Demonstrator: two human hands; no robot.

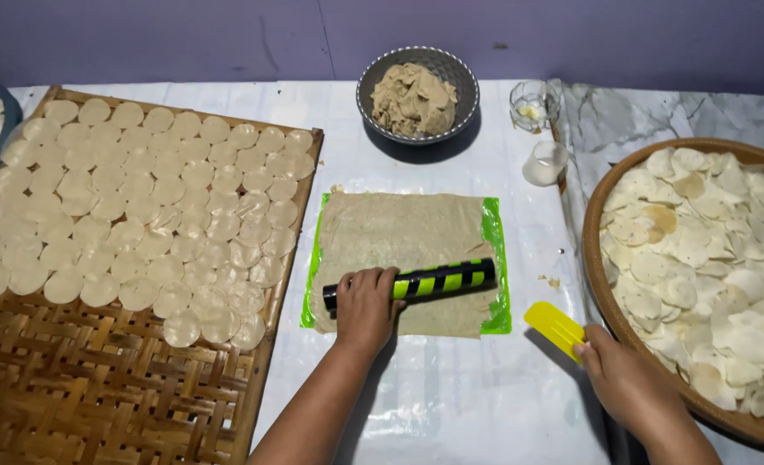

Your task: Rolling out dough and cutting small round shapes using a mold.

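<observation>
left hand point(366, 303) gripping roller point(416, 282) — dough sheet point(399, 237)

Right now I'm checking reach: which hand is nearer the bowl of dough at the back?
Left. The left hand lies on the striped roller, straight below the bowl of dough; the right hand holds the yellow scraper, farther right.

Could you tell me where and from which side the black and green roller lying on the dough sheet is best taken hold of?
Grip the roller from above, around its barrel. It is a cylinder lying flat across the dough sheet, so only its top and sides are free. The left hand already wraps its left end; the striped right end is bare, and a palm-down grip there would probably suit the other side.
</observation>
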